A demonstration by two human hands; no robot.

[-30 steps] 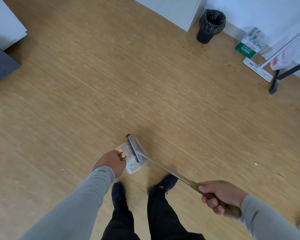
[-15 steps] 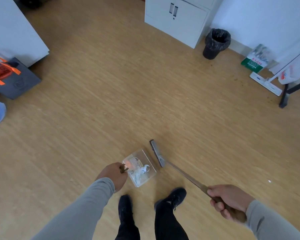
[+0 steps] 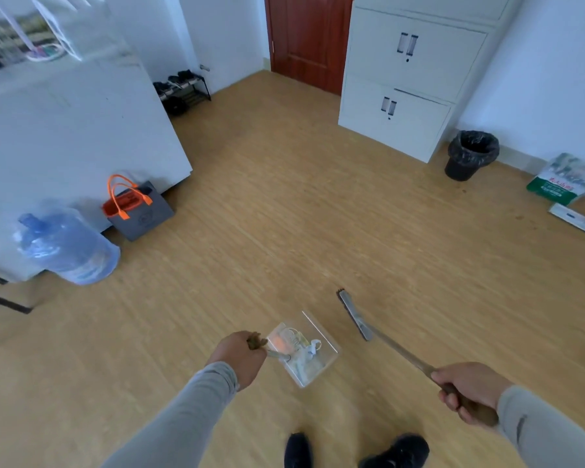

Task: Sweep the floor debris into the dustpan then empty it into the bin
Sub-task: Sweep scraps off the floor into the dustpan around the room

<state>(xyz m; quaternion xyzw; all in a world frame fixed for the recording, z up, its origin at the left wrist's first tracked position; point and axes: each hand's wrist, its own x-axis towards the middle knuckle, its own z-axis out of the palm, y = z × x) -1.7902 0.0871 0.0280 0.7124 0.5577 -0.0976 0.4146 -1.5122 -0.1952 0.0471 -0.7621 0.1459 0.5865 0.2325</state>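
Dustpan loaded, brush lifted clear, bin across the room.

The left hand [image 3: 238,354] grips the handle of the clear dustpan [image 3: 304,352], which carries pale scraps, perhaps paper, near the person's shoes [image 3: 394,450]. The right hand [image 3: 470,390] is curled round the long handle of the brush [image 3: 355,315], just right of the pan. The black-lined bin [image 3: 471,155] stands well apart, beside the white cabinet [image 3: 409,79].

Wood floor [image 3: 284,204] bears bin [image 3: 471,155], water jug [image 3: 68,244], tote [image 3: 139,211].

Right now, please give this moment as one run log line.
left hand: holds dustpan | right hand: holds broom | bin: ahead right
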